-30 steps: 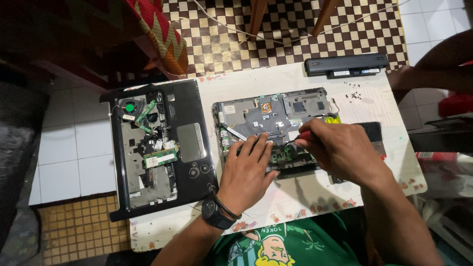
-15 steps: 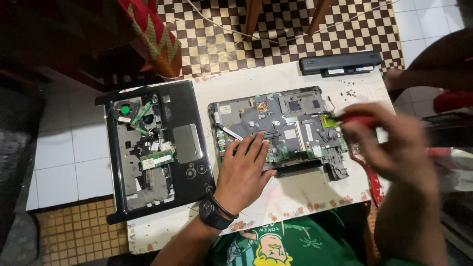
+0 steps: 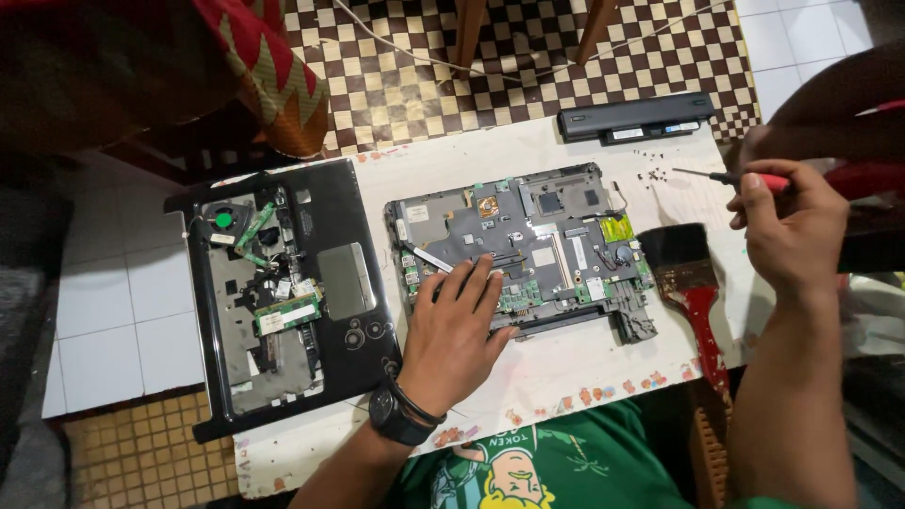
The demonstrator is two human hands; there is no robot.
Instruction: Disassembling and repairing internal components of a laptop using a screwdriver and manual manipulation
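Motherboard [image 3: 528, 250] lies at counter [image 3: 584, 363] centre, our left hand [image 3: 452, 330] flat on its 7 o'clock edge, grip open. Our right hand [image 3: 792, 231] has swung off board to 3 o'clock, grip closed round red-handled screwdriver [image 3: 745, 179]. Screw work on board paused; paintbrush [image 3: 693, 292] beside board.

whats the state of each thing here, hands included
motherboard: bare, out of its case, flat on the table
laptop case: opened, insides exposed
battery: removed, lying apart
paintbrush: lying flat, untouched
screwdriver: lifted off the board
left hand: flat, pressing on motherboard
right hand: closed around screwdriver
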